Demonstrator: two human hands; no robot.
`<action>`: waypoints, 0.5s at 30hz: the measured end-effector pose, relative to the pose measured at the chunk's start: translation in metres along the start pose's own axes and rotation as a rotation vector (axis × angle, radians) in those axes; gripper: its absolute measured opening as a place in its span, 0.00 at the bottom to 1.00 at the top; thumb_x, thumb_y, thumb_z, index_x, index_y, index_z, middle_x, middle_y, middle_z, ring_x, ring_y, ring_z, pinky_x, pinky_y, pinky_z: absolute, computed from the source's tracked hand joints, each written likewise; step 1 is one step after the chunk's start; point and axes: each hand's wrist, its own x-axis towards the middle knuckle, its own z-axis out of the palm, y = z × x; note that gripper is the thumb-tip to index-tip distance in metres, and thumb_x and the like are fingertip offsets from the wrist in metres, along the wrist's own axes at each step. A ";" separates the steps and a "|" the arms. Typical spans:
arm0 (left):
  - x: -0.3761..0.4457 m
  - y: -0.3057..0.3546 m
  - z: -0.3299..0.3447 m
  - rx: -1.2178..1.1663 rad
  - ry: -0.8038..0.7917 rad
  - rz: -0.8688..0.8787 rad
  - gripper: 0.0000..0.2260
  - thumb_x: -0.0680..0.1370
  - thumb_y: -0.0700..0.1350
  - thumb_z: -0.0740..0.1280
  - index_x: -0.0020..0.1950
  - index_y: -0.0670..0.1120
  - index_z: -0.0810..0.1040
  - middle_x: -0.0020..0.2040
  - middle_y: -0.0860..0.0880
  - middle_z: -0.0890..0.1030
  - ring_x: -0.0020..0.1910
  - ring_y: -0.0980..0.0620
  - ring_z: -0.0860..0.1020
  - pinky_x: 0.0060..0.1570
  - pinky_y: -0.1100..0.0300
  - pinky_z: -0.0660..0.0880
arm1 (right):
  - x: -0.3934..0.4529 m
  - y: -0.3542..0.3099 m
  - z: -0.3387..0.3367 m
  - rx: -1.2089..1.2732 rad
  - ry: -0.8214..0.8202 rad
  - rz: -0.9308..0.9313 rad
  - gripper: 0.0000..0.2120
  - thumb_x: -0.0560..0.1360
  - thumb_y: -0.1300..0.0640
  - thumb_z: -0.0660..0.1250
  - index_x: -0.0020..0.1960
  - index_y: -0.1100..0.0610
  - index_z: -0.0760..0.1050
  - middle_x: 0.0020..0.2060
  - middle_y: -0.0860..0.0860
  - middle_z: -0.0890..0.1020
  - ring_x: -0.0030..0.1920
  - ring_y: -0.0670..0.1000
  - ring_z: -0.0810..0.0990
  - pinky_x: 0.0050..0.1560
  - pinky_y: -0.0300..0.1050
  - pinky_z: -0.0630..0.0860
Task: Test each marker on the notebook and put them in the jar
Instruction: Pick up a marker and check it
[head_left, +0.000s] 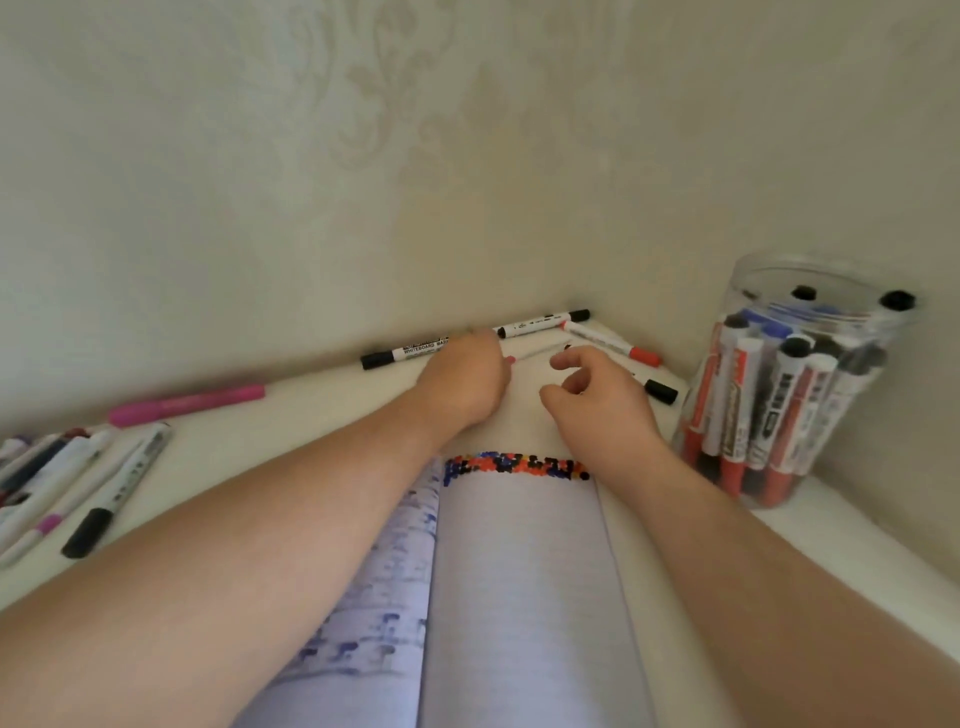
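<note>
A white desk carries everything — its pale top runs from the near left to the far right corner, where it meets the wall. The wall behind is cream, with a faint raised floral pattern — leaf and scroll shapes near the top centre. It turns a corner at the far right.

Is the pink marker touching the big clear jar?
Apart. The head view shows the pink marker lying far left on the table, while the jar stands at the far right, the notebook between them.
</note>
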 end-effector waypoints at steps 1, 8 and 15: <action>-0.006 -0.007 -0.006 -0.086 0.005 -0.009 0.13 0.86 0.51 0.61 0.58 0.42 0.76 0.53 0.43 0.82 0.47 0.44 0.76 0.44 0.53 0.69 | 0.000 0.000 0.000 -0.006 -0.008 -0.008 0.09 0.78 0.52 0.68 0.58 0.46 0.79 0.43 0.44 0.79 0.37 0.42 0.77 0.27 0.31 0.66; -0.064 -0.039 -0.041 -0.537 -0.184 0.289 0.06 0.86 0.47 0.63 0.54 0.59 0.74 0.45 0.57 0.83 0.40 0.58 0.80 0.44 0.60 0.76 | -0.013 -0.018 0.003 0.276 -0.092 -0.111 0.10 0.79 0.45 0.72 0.58 0.47 0.80 0.33 0.51 0.80 0.31 0.40 0.76 0.32 0.37 0.73; -0.071 -0.035 -0.034 -0.364 -0.129 0.412 0.05 0.86 0.53 0.58 0.55 0.53 0.69 0.42 0.55 0.77 0.40 0.56 0.76 0.40 0.54 0.73 | -0.017 -0.022 0.006 0.364 -0.126 -0.165 0.10 0.81 0.56 0.70 0.48 0.64 0.78 0.37 0.55 0.86 0.35 0.49 0.81 0.36 0.41 0.77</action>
